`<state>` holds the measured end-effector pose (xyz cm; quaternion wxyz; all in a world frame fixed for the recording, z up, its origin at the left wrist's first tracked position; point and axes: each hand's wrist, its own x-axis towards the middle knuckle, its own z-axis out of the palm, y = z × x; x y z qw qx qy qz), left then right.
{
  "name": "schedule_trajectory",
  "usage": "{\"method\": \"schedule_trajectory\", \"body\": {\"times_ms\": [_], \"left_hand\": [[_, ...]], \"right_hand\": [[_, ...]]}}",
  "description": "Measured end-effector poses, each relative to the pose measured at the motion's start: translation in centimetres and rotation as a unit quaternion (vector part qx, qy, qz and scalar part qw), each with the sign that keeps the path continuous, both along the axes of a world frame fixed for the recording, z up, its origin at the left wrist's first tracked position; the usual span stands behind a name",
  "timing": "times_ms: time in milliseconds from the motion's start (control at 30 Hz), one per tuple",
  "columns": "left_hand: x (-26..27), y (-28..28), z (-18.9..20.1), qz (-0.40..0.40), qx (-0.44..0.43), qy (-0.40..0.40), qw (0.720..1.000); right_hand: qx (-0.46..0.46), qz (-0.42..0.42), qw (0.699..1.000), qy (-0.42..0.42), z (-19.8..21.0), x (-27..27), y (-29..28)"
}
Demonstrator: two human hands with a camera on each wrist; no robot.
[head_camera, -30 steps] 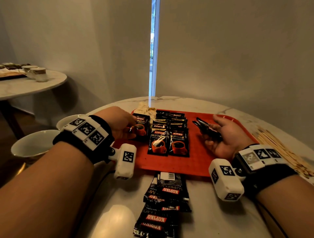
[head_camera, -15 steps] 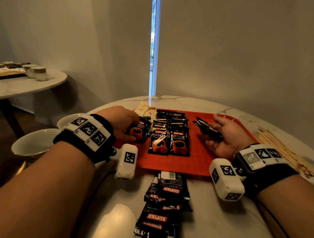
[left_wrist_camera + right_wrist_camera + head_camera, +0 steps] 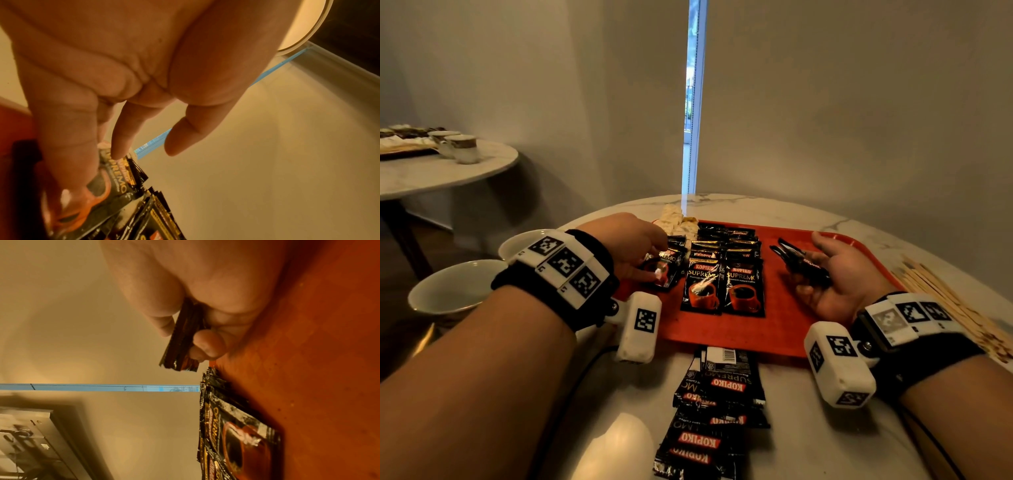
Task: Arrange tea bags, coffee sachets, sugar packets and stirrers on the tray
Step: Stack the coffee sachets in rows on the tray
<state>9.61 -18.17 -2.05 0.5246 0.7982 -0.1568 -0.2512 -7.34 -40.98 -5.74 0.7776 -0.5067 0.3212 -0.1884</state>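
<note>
Left hand [image 3: 631, 245] pinches one coffee sachet [image 3: 666, 269] at the tray's [image 3: 784, 329] nine o'clock; right hand [image 3: 842, 274] grips a sachet bundle [image 3: 799, 263], labels hidden edge-on.

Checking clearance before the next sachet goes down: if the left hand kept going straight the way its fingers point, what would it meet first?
Probably the coffee sachet under the left hand, which its fingers already touch on the red tray. Past it come the laid-out sachet rows; depth is hard to judge.
</note>
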Motion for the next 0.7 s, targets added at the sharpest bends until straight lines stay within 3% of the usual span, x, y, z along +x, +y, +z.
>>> {"method": "schedule_trajectory", "body": {"times_ms": [233,500,700], "left_hand": [[0.1,0.0,0.1,-0.001,0.023,-0.025,0.999],[-0.9,-0.7,0.0,-0.096,0.017,0.151,0.984],[-0.7,-0.8,0.0,-0.062,0.015,0.15,0.987]], "right_hand": [[0.0,0.0,1.0,0.003,0.0,0.0,0.0],[-0.002,-0.002,1.0,0.001,-0.1,0.1,-0.1],[-0.001,-0.004,1.0,0.003,-0.1,0.0,0.0]]}}
